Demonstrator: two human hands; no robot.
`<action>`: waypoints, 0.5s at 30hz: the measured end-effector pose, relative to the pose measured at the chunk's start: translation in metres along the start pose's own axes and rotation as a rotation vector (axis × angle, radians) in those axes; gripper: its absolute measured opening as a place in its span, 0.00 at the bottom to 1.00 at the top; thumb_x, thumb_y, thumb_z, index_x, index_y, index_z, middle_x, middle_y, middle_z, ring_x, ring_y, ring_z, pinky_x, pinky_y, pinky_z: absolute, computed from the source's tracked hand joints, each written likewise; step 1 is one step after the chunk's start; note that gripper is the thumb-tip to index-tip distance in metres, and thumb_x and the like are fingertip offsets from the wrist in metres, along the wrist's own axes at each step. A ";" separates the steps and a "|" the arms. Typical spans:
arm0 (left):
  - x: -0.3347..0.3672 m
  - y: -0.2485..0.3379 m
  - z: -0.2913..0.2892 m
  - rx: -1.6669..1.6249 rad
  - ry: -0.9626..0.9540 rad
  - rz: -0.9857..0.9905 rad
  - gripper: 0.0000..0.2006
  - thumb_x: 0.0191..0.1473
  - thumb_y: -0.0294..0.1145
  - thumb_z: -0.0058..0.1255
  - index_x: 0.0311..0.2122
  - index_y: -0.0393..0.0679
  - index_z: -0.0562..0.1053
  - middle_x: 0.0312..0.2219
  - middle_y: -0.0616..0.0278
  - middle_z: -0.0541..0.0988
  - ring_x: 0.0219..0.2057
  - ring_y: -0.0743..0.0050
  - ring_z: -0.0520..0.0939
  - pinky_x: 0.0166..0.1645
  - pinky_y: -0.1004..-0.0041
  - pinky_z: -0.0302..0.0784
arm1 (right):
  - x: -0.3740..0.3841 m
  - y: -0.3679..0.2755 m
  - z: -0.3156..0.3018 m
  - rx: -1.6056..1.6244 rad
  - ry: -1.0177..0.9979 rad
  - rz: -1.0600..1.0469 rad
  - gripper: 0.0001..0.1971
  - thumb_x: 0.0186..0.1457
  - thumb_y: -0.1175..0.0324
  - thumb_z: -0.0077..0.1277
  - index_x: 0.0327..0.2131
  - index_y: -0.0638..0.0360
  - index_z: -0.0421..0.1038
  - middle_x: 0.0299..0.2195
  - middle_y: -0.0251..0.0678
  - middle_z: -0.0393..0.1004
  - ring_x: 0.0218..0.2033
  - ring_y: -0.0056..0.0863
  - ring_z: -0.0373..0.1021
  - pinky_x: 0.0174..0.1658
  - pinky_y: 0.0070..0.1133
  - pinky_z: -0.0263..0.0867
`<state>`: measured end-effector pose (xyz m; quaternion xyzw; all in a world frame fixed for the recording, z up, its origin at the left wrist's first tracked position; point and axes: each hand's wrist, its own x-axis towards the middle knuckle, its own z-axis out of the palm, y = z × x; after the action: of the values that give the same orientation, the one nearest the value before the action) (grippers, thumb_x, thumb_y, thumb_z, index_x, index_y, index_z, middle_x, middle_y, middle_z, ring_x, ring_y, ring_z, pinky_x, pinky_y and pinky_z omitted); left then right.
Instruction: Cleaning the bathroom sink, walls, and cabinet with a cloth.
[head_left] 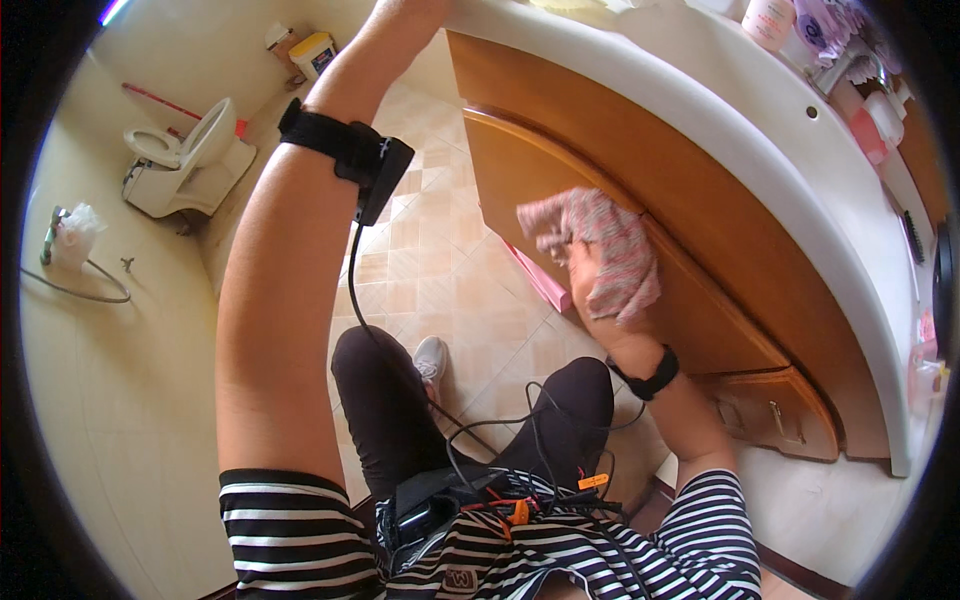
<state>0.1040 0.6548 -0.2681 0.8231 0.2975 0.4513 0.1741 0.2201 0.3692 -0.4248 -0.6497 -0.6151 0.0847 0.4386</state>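
Note:
A crumpled red-and-white patterned cloth is in my right hand, draped over its back and fingers. That hand is in front of the curved brown wooden cabinet; whether the cloth touches the door I cannot tell. My left arm reaches far forward, and my left hand is at the far left end of the white washbasin counter. The picture's top edge cuts off its fingers. A flat pink thing stands low by the cabinet, partly hidden behind my right hand.
Bottles, a tap and a pink-red container stand on the counter at right. A toilet with its lid up and a yellow-and-white bucket are at far left. Black cables hang over my lap.

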 end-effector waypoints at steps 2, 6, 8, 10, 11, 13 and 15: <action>-0.006 0.019 -0.010 -0.035 0.002 -0.107 0.16 0.64 0.31 0.32 0.47 0.37 0.72 0.40 0.49 0.76 0.41 0.60 0.76 0.49 0.68 0.71 | 0.001 -0.011 -0.010 0.438 0.100 0.116 0.05 0.55 0.77 0.50 0.37 0.63 0.71 0.38 0.43 0.74 0.35 0.34 0.73 0.38 0.24 0.68; 0.001 0.005 0.007 -0.014 -0.008 -0.065 0.16 0.64 0.31 0.32 0.48 0.37 0.72 0.41 0.48 0.76 0.43 0.59 0.76 0.49 0.68 0.71 | -0.023 0.031 -0.031 -0.059 0.068 -0.030 0.11 0.53 0.74 0.52 0.41 0.56 0.71 0.36 0.45 0.72 0.41 0.49 0.69 0.45 0.34 0.66; 0.001 -0.007 0.005 0.008 -0.007 -0.055 0.17 0.64 0.31 0.32 0.48 0.37 0.72 0.41 0.48 0.75 0.43 0.59 0.76 0.50 0.68 0.71 | -0.052 0.026 -0.032 -0.343 0.070 -0.035 0.15 0.54 0.76 0.53 0.47 0.63 0.73 0.46 0.46 0.73 0.50 0.41 0.69 0.54 0.33 0.65; 0.005 -0.025 -0.015 0.392 -0.032 0.272 0.17 0.64 0.31 0.32 0.48 0.37 0.72 0.42 0.47 0.75 0.44 0.58 0.76 0.50 0.67 0.71 | -0.068 0.034 -0.024 -0.391 0.051 -0.094 0.16 0.52 0.75 0.53 0.47 0.64 0.73 0.48 0.47 0.73 0.52 0.43 0.68 0.56 0.34 0.63; 0.003 -0.023 -0.014 0.390 -0.035 0.268 0.17 0.64 0.31 0.32 0.48 0.37 0.72 0.42 0.47 0.75 0.44 0.58 0.76 0.50 0.67 0.71 | -0.075 0.045 -0.019 -0.468 0.038 -0.120 0.18 0.51 0.75 0.54 0.48 0.64 0.73 0.49 0.47 0.72 0.54 0.44 0.67 0.58 0.36 0.62; 0.003 -0.009 -0.004 0.173 -0.041 0.157 0.16 0.64 0.31 0.34 0.49 0.36 0.71 0.43 0.47 0.75 0.46 0.59 0.75 0.51 0.67 0.71 | -0.089 0.063 -0.016 -0.585 0.051 -0.157 0.19 0.51 0.75 0.53 0.48 0.66 0.73 0.49 0.48 0.72 0.55 0.45 0.66 0.59 0.37 0.60; 0.004 -0.005 0.004 0.084 -0.045 0.066 0.16 0.64 0.31 0.34 0.49 0.36 0.71 0.43 0.47 0.75 0.45 0.60 0.75 0.50 0.67 0.71 | -0.092 0.074 -0.010 -0.700 0.062 -0.204 0.19 0.50 0.74 0.53 0.48 0.67 0.72 0.50 0.49 0.72 0.56 0.45 0.65 0.60 0.37 0.59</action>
<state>0.1072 0.6610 -0.2701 0.8490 0.2850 0.4253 0.1310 0.2588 0.2942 -0.5079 -0.6980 -0.6549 -0.1949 0.2141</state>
